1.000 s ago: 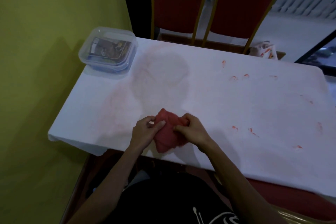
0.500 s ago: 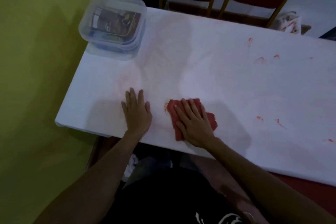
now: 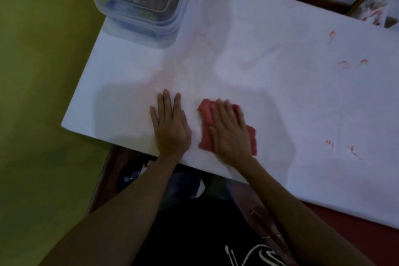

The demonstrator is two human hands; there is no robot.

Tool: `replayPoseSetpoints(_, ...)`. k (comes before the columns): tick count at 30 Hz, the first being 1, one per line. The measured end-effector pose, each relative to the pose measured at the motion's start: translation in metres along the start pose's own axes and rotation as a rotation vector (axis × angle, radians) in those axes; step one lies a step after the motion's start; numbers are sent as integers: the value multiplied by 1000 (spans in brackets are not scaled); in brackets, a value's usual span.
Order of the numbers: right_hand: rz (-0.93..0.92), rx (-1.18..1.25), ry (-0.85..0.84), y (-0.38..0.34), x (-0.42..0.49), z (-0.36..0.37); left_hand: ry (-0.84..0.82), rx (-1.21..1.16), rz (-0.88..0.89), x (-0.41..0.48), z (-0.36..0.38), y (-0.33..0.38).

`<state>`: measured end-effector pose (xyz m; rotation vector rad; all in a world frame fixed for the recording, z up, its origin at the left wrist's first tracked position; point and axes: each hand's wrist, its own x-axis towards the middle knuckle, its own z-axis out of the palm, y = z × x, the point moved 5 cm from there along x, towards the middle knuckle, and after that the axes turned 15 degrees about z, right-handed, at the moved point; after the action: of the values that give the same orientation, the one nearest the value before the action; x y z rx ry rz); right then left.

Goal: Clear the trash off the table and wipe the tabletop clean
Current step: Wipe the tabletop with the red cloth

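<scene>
— Where do we see the red cloth (image 3: 205, 112)?
— At the front of the worktop (image 3: 280, 97), under our right hand (image 3: 230, 134), fingers flat. Our left hand (image 3: 170, 129) lies flat beside it.

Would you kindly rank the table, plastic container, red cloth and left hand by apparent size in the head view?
1. table
2. plastic container, partly out of frame
3. red cloth and left hand look alike; the right hand covers part of the cloth
</scene>
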<state>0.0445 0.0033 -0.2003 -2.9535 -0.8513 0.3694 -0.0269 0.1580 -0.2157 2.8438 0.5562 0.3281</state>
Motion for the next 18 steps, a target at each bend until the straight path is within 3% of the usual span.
replayPoseSetpoints(3, 391, 40, 108, 69, 39, -13, 2, -5, -10, 3, -3, 1)
replayPoseSetpoints(6, 672, 172, 122, 74, 72, -21, 6, 5, -20, 2, -3, -1)
replayPoseSetpoints(8, 611, 193, 140, 39, 74, -23, 3, 14, -26, 2, -2, -2)
replayPoseSetpoints(13, 199, 98, -29, -43, -3, -1, -61, -22, -32, 4, 0, -2)
replayPoseSetpoints(16, 28, -1, -73, -14, -47, 15, -60, -34, -39, 3, -1, -2)
replayPoseSetpoints(18, 39, -38, 3, 30, -39, 11, -54, -34, -38, 3, -1, -1)
